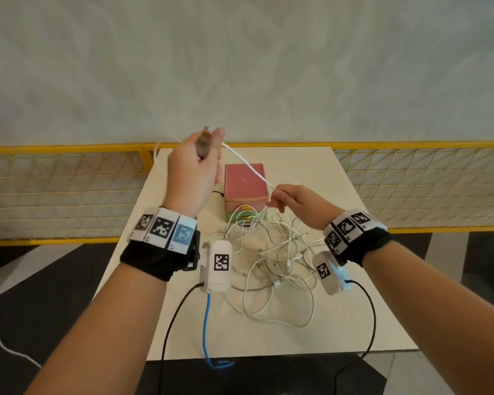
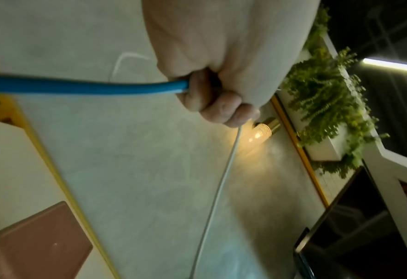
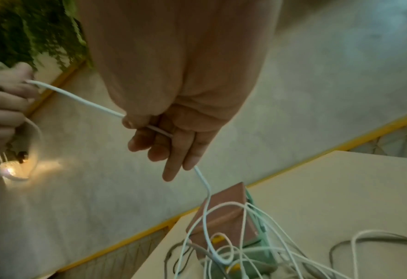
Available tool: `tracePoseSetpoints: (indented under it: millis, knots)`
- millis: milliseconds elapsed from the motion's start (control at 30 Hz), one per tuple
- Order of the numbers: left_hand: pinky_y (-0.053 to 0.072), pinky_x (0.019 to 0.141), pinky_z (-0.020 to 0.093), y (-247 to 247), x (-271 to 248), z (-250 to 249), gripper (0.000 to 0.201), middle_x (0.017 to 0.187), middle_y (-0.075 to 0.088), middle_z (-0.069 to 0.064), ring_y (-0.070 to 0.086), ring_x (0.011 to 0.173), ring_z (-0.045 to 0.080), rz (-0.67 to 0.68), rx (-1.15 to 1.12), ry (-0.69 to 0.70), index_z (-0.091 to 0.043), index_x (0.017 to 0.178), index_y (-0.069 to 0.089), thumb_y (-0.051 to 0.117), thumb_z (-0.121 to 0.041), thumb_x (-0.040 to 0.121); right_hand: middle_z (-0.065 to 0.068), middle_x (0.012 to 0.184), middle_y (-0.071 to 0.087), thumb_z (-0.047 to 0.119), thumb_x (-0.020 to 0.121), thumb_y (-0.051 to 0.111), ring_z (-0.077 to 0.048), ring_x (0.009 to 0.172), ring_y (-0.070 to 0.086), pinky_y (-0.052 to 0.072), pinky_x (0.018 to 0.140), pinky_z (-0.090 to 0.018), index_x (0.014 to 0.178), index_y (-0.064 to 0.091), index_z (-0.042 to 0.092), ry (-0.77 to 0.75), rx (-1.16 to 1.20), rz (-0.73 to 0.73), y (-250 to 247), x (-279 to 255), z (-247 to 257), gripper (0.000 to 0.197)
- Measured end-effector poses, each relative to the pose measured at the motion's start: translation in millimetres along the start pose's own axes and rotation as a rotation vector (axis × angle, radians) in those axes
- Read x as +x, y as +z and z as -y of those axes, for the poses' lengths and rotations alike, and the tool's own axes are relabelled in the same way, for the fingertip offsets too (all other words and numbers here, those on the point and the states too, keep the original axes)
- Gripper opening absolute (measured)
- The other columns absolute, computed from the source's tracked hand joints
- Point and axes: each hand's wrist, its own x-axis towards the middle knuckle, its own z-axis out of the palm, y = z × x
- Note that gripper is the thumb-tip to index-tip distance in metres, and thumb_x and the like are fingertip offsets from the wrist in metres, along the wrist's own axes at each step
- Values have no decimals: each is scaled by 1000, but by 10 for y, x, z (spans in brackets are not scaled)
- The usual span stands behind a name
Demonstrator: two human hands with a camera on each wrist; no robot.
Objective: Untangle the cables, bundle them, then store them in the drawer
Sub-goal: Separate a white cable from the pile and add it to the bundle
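My raised left hand (image 1: 208,143) grips one end of a white cable (image 1: 248,166), whose connector sticks up above the thumb. In the left wrist view its fingers (image 2: 221,105) curl round the white cable (image 2: 221,179). The cable runs taut down and to the right to my right hand (image 1: 274,195), which pinches it between thumb and fingers (image 3: 154,136). Below the right hand it drops into a tangle of white cables (image 1: 274,258) on the table (image 1: 368,309). Behind the tangle stands a small pink drawer unit (image 1: 246,181) with green and yellow drawer fronts; cables drape over its front.
A yellow mesh fence (image 1: 69,183) runs behind and beside the table, with a pale wall beyond. The blue lead (image 1: 206,323) and black leads of the wrist cameras hang over the table's near edge. A lit wall lamp (image 2: 264,128) and hanging plants (image 2: 324,105) show in the left wrist view.
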Motion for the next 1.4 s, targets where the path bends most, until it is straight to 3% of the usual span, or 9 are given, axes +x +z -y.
tracePoseSetpoints:
  millis: [167, 300, 400, 533, 767, 900, 1133, 1267, 1400]
  knots:
    - [36, 42, 12, -19, -78, -37, 20, 57, 65, 2, 46, 30, -1, 227, 190, 17, -27, 119, 56, 48, -32, 101, 9, 68, 49, 25, 101, 37, 0, 59, 45, 34, 62, -16, 78, 55, 15, -54, -141, 47, -5, 39, 81, 31]
    - [41, 41, 20, 133, -202, -39, 20, 46, 58, -6, 47, 30, 0, 516, 348, 15, -29, 87, 58, 48, -41, 100, 6, 73, 54, 19, 100, 40, -6, 67, 50, 40, 65, -18, 81, 56, 14, -181, -164, -30, -98, 121, 390, 25]
    - [37, 42, 17, 127, -182, -99, 24, 45, 54, -5, 44, 30, 1, 371, 257, 9, -26, 81, 57, 50, -40, 99, 9, 75, 54, 18, 101, 38, -9, 73, 54, 41, 71, -19, 75, 46, 34, -190, -80, -57, -138, 133, 396, 32]
    - [33, 37, 19, -72, -3, -220, 35, 38, 49, -6, 40, 31, 8, 23, -30, -52, -18, 71, 51, 50, -38, 100, -10, 82, 63, 24, 102, 32, -29, 94, 64, 49, 85, -44, 68, 44, 30, 0, -89, 3, -24, 21, 13, 36]
    - [36, 39, 10, -28, -106, -135, 32, 74, 67, -3, 45, 29, 0, 304, 225, 16, -25, 134, 49, 48, -26, 102, 9, 69, 49, 28, 101, 36, -8, 66, 50, 39, 66, -22, 69, 43, 30, -83, -237, -25, -95, 36, 149, 32]
    - [31, 41, 8, 140, -209, -78, 25, 61, 58, -13, 48, 34, -7, 479, 424, 65, -17, 108, 61, 52, -38, 98, 13, 72, 47, 25, 100, 40, -3, 68, 47, 37, 66, -14, 81, 54, 12, -210, -220, -106, -253, 44, 439, 27]
    - [34, 43, 13, -32, -127, -232, 28, 44, 47, -7, 42, 32, 6, 137, 104, 93, -17, 77, 54, 51, -33, 100, -6, 91, 65, 23, 102, 35, -24, 92, 62, 47, 89, -43, 87, 57, 11, 26, -249, -28, -245, -129, 97, 29]
    - [37, 52, 18, -52, -195, -280, 30, 40, 46, -8, 42, 37, 5, 323, 174, 95, -14, 79, 60, 53, -37, 98, 9, 84, 63, 17, 97, 48, -11, 65, 67, 54, 68, -27, 103, 57, 13, -31, -85, -63, -248, -292, 357, 11]
    - [36, 57, 9, -16, -324, -317, 26, 64, 43, -12, 44, 50, -4, 347, 51, 110, -19, 116, 61, 67, -23, 91, 10, 68, 69, 24, 95, 53, -10, 42, 52, 43, 48, -16, 96, 58, 20, -85, -112, -53, -340, -621, 868, 6]
